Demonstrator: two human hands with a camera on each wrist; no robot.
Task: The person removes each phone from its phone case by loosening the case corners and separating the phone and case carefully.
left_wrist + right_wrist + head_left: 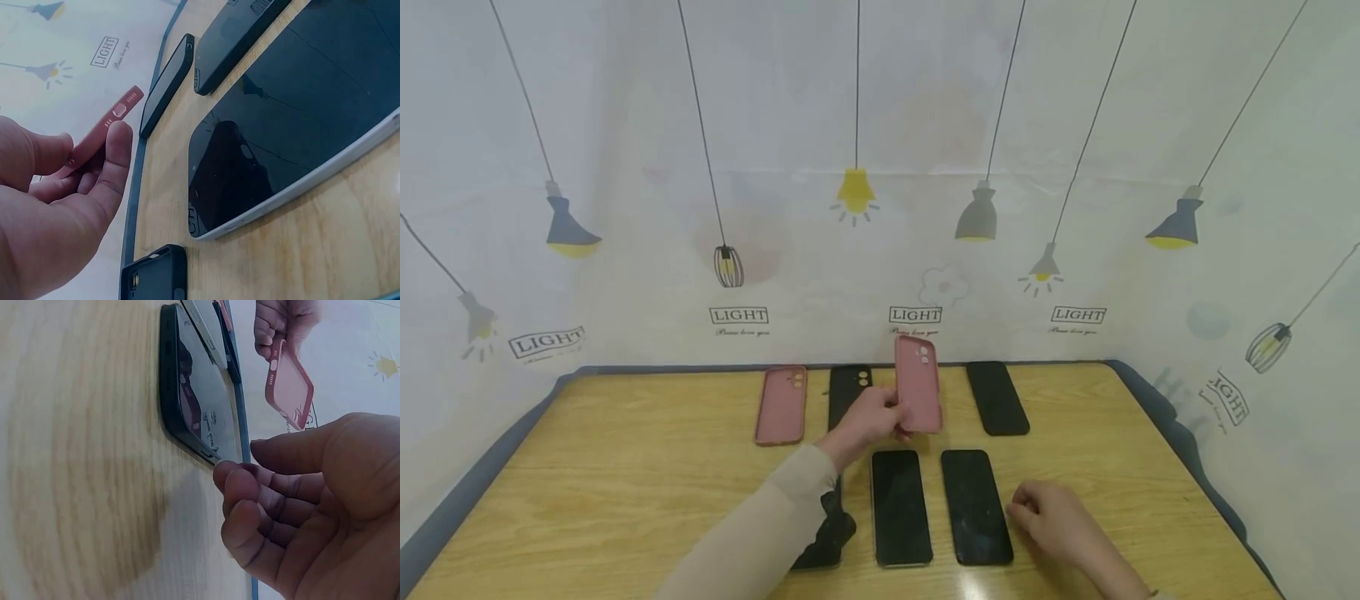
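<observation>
One raised pink case [917,387], pinched by the left hand [872,414] beyond the near right phone [977,508], seems light, flexible; hold side rims. Right hand [1052,517], loosely curled beside that phone, grips nothing.

A left hand [867,419] pinches a pink case [917,383], held up near the tabletop's [625,467] far edge. Along that edge lie, left to right, another pink case [780,406], a black case [847,387] and a flat black item [997,398]. Toward the near edge, three dark phones [902,508] form a row. A right hand [1054,521] is beside the rightmost phone [977,508].
</observation>
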